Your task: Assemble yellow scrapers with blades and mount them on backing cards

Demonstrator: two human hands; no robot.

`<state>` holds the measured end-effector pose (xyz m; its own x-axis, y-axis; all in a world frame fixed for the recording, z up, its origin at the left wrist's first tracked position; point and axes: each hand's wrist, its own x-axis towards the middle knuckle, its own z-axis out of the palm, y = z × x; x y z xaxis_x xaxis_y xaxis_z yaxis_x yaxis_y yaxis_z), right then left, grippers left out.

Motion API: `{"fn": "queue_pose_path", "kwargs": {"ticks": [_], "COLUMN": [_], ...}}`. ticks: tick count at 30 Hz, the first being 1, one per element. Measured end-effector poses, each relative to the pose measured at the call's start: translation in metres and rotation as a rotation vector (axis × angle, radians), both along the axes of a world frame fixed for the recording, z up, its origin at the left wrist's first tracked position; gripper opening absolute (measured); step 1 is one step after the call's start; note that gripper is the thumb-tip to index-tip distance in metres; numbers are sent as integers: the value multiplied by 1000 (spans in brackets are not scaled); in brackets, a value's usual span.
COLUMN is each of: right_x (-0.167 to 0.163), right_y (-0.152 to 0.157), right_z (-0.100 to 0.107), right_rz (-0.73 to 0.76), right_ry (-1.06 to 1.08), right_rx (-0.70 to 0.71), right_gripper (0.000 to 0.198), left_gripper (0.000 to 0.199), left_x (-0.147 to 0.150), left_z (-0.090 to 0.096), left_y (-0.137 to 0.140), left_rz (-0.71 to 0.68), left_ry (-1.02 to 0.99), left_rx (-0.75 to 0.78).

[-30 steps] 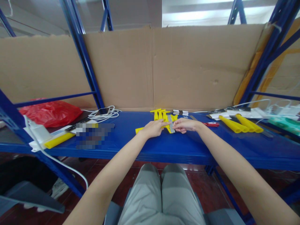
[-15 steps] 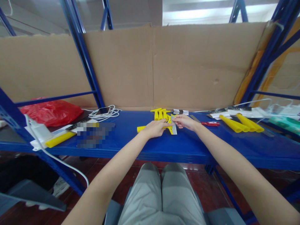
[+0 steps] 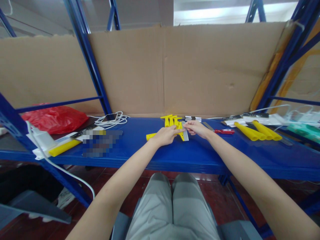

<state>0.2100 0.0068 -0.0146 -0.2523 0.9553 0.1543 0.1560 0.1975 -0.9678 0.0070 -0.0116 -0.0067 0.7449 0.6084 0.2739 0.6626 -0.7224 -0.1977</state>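
Note:
My left hand (image 3: 165, 136) is wrapped round a yellow plastic scraper handle (image 3: 150, 136) that lies sideways over the blue shelf. The handle's butt pokes out left of the hand, and its wide T-shaped head is on the right. Against that head sits a flat metal blade (image 3: 185, 136). My right hand (image 3: 195, 128) pinches the blade's upper part between thumb and fingers. Just beyond my left hand, several more yellow T-shaped handles (image 3: 171, 120) lie side by side. A small stack of white and black strips (image 3: 193, 118) is behind my right hand.
A red-handled screwdriver (image 3: 224, 131) lies right of my right hand. Further right are yellow cone-shaped handles (image 3: 246, 132). On the left are a white cable (image 3: 113, 120), a red plastic bag (image 3: 57, 120) and a yellow tube (image 3: 64, 148). Cardboard (image 3: 200, 70) walls the back of the blue shelf (image 3: 135, 153).
My left hand's extended finger has drawn back slightly from the blade. The blade and handle head have shifted up a little; both hands keep their grip.

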Motion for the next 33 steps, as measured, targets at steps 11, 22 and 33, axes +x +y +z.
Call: {"fn": "queue_pose_path", "kwargs": {"ticks": [11, 22, 33], "right_x": [4, 1, 21], "right_y": [3, -3, 14], "right_z": [-1, 3, 3], "right_rz": [21, -25, -395], "right_ry": [-47, -93, -737], "right_rx": [3, -12, 363], "right_gripper": [30, 19, 6], "left_gripper": [49, 45, 45], "left_x": [-1, -4, -12], "left_z": [1, -5, -7], "left_y": [1, 10, 24], "left_rz": [18, 11, -87], "left_ry": [-26, -132, -191], "left_rx": [-42, -65, -216]}}
